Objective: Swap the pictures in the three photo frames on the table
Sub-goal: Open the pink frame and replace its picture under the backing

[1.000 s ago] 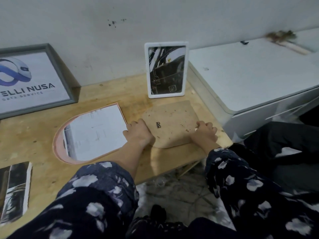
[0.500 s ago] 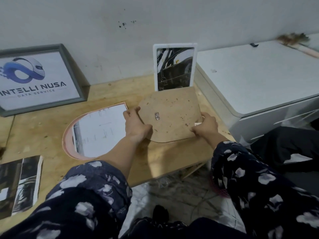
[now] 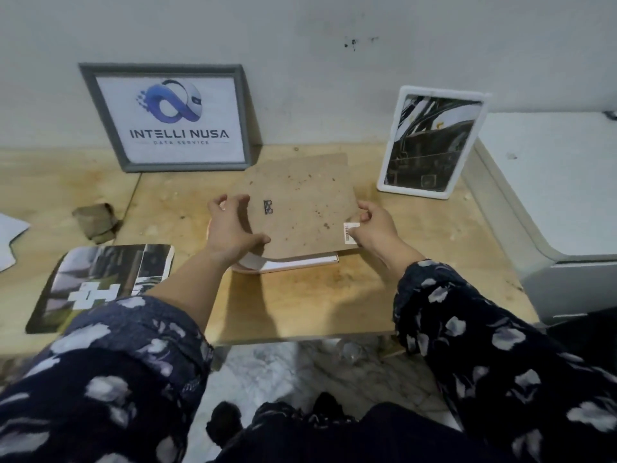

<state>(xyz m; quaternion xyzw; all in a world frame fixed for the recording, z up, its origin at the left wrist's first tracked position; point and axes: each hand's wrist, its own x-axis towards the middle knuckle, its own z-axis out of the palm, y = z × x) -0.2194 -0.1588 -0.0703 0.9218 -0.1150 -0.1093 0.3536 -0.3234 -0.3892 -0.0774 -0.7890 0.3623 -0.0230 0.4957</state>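
Two hands on the brown backing board [image 3: 297, 208], which sits over the pink arched frame [image 3: 290, 262] at table centre. The board looks angled up at its far edge, not seated; only the frame's near edge and a strip of white paper under the board show.

Left hand [image 3: 230, 228]: at the board's 9 o'clock edge, thumb lying along the near-left corner, fingers curved above the surface. Looks more like steadying than a firm grip; cannot tell if the fingertips touch. Right hand [image 3: 374, 228]: pinching the 3 o'clock edge, right beside the white barcode sticker [image 3: 350, 232].

Other two frames stand against the wall: grey frame [image 3: 167, 118] with the logo print at 11 o'clock, white frame [image 3: 430, 142] with a dark photo at 1 o'clock. Loose dark photo [image 3: 100, 285] lies flat at 8 o'clock from the board, a scrap of white paper [image 3: 10, 238] at far 9 o'clock, and a small brown wad [image 3: 95, 222] near the table seam.

Step, my read: closing up the pink frame by refitting its back.

Next needs: line up the board's curved end with the frame's arch, lower it flat, press down the edges. Risk: the paper underneath shifts or creases if the board slides. The loose photo suggests at least one more frame needs a picture.
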